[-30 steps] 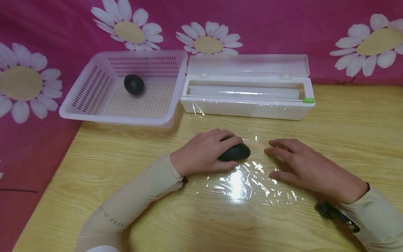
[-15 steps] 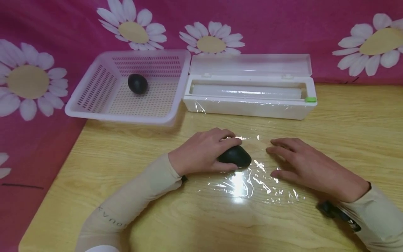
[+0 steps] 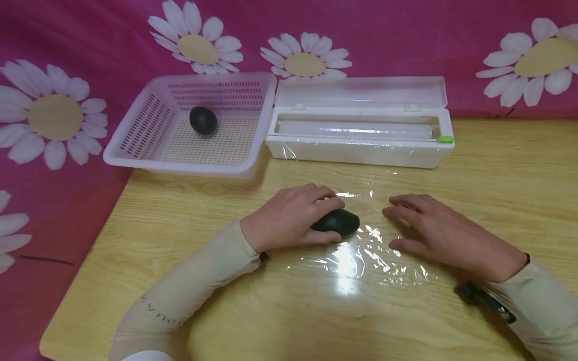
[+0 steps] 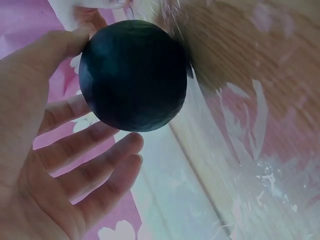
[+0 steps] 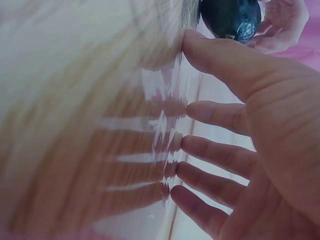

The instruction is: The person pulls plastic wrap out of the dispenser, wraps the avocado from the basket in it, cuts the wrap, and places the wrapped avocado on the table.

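My left hand (image 3: 293,215) holds a dark, egg-shaped avocado (image 3: 337,222) between thumb and fingers, low over a sheet of clear cling film (image 3: 375,255) on the table. In the left wrist view the thumb and nearest fingers touch the avocado (image 4: 135,75), while the others spread below it. To the right, my right hand (image 3: 444,233) rests with spread fingers at the film. Its fingertips (image 5: 186,142) touch the film's surface in the right wrist view, and nothing is held. A gap separates this hand from the avocado.
A pale pink plastic basket (image 3: 180,168) with a second avocado (image 3: 203,121) stands at the back left. Beside it is a white cling film dispenser (image 3: 352,155), lid up, roll (image 3: 356,129) inside, green slider (image 3: 444,140) at its right end. A flowered pink cloth hangs behind.
The avocado's tip has turned slightly in my left hand, dipping toward me and then partly back. My right hand stays nearly still. The whole view has shifted a little.
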Demonstrator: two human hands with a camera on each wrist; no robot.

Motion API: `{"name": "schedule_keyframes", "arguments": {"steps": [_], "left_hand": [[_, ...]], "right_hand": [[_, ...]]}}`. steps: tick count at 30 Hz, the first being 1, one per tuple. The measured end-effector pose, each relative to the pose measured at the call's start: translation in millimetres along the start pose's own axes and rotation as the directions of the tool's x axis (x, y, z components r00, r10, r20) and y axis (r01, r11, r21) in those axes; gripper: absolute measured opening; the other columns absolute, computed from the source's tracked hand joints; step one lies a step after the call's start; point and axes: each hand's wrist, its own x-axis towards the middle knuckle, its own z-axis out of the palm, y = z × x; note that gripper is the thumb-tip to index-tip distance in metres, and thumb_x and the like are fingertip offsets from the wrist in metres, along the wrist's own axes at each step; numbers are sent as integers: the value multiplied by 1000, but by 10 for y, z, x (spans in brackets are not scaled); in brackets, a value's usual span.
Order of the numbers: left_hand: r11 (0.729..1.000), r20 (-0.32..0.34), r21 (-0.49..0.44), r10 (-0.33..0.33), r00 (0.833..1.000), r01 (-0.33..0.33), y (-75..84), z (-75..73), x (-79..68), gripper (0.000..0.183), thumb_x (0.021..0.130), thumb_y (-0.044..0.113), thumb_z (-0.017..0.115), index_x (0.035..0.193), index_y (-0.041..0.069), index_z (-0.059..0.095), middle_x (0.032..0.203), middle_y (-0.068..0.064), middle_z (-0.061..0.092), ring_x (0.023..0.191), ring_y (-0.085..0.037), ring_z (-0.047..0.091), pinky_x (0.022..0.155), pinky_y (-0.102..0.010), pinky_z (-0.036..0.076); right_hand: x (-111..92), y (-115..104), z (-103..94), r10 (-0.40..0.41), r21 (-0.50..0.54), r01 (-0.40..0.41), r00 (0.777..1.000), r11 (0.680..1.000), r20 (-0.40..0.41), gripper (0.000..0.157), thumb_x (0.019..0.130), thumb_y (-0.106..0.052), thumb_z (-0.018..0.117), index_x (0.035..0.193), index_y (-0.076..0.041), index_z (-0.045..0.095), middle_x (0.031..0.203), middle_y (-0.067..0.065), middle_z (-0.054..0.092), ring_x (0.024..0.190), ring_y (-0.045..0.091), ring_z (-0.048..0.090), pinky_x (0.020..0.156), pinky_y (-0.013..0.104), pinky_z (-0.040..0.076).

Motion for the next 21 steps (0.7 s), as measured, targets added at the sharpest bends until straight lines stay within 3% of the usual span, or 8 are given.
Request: {"name": "schedule_keyframes", "arguments": {"steps": [14, 21], "left_hand": [[999, 11, 15, 40, 999, -40, 76, 9, -23, 47, 95, 55, 68, 126, 20, 67, 120, 0, 72, 104, -15, 68, 87, -33, 60], [999, -36, -11, 34, 999, -34, 85, 44, -18, 45, 95, 50, 71, 126, 18, 68, 119, -1, 71, 105, -13, 66, 85, -30, 60]], "right_hand": [[-8, 18, -39, 19, 8, -19, 999, 1000, 38, 61, 94, -47, 74, 142, -12, 61, 152, 18, 53, 140, 39, 50, 110, 62, 46], [-5, 19, -14, 5, 9, -5, 1000, 1000, 22, 62, 92, -47, 76, 141, -12, 62, 151, 18, 55, 138, 39, 52, 110, 61, 47]]}}
